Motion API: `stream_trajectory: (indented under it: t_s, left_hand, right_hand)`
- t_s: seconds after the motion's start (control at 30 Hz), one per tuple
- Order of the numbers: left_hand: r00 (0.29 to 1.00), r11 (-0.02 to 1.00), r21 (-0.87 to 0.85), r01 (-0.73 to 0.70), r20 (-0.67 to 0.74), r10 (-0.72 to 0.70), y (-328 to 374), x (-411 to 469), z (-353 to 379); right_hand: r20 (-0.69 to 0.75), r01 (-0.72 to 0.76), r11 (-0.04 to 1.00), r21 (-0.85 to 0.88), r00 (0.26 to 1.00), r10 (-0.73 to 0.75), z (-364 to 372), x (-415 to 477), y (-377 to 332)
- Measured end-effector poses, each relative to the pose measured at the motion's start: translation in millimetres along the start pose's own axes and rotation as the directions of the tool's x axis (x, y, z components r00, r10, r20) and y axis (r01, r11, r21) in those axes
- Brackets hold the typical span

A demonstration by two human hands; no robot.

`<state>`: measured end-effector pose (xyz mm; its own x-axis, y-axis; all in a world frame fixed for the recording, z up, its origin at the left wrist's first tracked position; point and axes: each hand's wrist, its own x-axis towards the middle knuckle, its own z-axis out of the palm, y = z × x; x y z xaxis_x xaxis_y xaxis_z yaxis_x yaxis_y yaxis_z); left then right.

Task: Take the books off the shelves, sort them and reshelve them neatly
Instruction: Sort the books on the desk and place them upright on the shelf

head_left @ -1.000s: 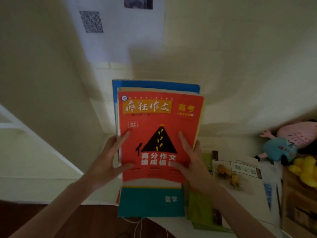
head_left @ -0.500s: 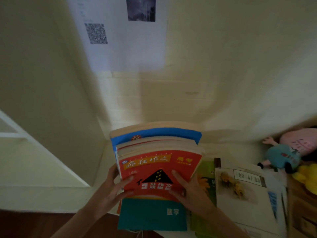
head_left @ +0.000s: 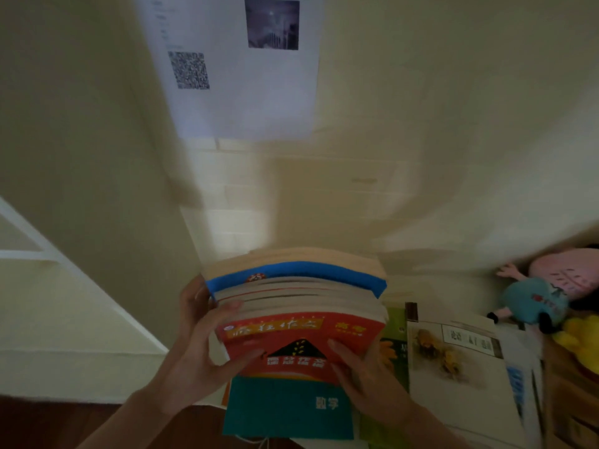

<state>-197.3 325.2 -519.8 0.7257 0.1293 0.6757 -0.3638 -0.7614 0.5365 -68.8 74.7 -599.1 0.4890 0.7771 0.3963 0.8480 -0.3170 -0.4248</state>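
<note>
The left hand [head_left: 201, 348] and the right hand [head_left: 366, 380] squeeze a stack of books [head_left: 298, 306] between them, with a red book [head_left: 301, 338] on top.

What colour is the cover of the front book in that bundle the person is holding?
Red, with a black triangle and yellow title band; the red book shows clearly in the head view.

The wall [head_left: 421, 157] above the desk [head_left: 431, 286] stands bare and open. Loose books [head_left: 453, 367] cover the desk's right part, and plush toys [head_left: 544, 296] crowd its far right corner. A book stack [head_left: 298, 319] blocks its left edge.
</note>
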Motion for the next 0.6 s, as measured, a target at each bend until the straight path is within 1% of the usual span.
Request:
stream_trajectory:
  t_s: [0.03,0.07,0.1,0.13,0.17,0.2,0.23,0.27,0.3,0.33,0.4,0.43,0.47,0.5,0.6]
  left_hand:
    - [0.999,0.999,-0.019,0.026,-0.021,-0.026,2,3,0]
    - [0.998,0.998,-0.004,0.058,-0.022,-0.058,4,6,0]
    - [0.994,0.994,0.003,0.106,-0.013,-0.105,3,7,0]
    - [0.986,0.985,-0.024,0.169,-0.005,-0.169,4,9,0]
    - [0.967,0.962,-0.090,0.256,0.006,-0.256,7,11,-2]
    - [0.935,0.919,-0.177,0.353,0.034,-0.352,11,12,-4]
    - [0.898,0.865,-0.245,0.438,0.076,-0.433,13,12,-6]
    - [0.866,0.818,-0.289,0.498,0.116,-0.486,14,11,-6]
    - [0.850,0.790,-0.316,0.525,0.142,-0.508,15,10,-6]
    - [0.840,0.774,-0.329,0.541,0.171,-0.514,15,8,-6]
    - [0.837,0.770,-0.328,0.547,0.211,-0.504,14,5,-8]
    - [0.837,0.773,-0.322,0.547,0.219,-0.501,14,6,-10]
    - [0.833,0.766,-0.327,0.554,0.221,-0.508,16,7,-12]
    - [0.820,0.751,-0.328,0.573,0.219,-0.529,15,7,-12]
    - [0.767,0.698,-0.319,0.641,0.248,-0.591,6,4,-8]
  right_hand:
    - [-0.025,-0.032,0.998,0.052,0.999,0.033,-1,0,-3]
    - [-0.074,-0.072,0.992,0.106,0.994,0.080,-2,1,-7]
    - [-0.137,-0.115,0.973,0.200,0.980,0.144,-1,3,-11]
    - [-0.202,-0.149,0.926,0.348,0.952,0.230,0,6,-15]
    - [-0.226,-0.174,0.821,0.544,0.912,0.343,-4,13,-19]
    - [-0.188,-0.192,0.686,0.702,0.879,0.438,-8,17,-19]
    - [-0.127,-0.215,0.580,0.786,0.862,0.491,-14,21,-16]
    - [-0.055,-0.260,0.539,0.801,0.865,0.499,-21,29,-8]
    - [0.056,-0.332,0.531,0.780,0.881,0.470,-28,38,-1]
    - [0.194,-0.428,0.518,0.741,0.874,0.445,-32,45,9]
    - [0.411,-0.557,0.480,0.677,0.828,0.382,-42,59,22]
    - [0.481,-0.594,0.476,0.648,0.804,0.350,-46,65,23]
    - [0.499,-0.609,0.476,0.635,0.793,0.349,-47,71,22]
    - [0.484,-0.607,0.471,0.640,0.794,0.367,-46,73,19]
    - [0.397,-0.599,0.397,0.696,0.781,0.483,-40,68,6]
